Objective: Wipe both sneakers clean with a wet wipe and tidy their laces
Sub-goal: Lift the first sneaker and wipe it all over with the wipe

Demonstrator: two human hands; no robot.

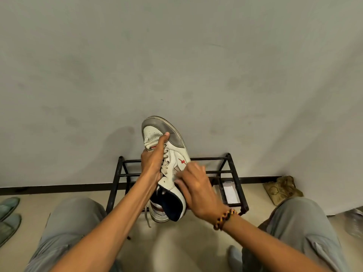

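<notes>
Overhead, scuffed grey wall, beige floor.

Counted in view are one white sneaker, two hands, one black metal rack, two green slippers and one beaded bracelet

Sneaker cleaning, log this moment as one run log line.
left hand: grips white sneaker, toe up | right hand: rubs sneaker side, blurred, wipe barely visible | black rack behind | second sneaker: unseen
</notes>
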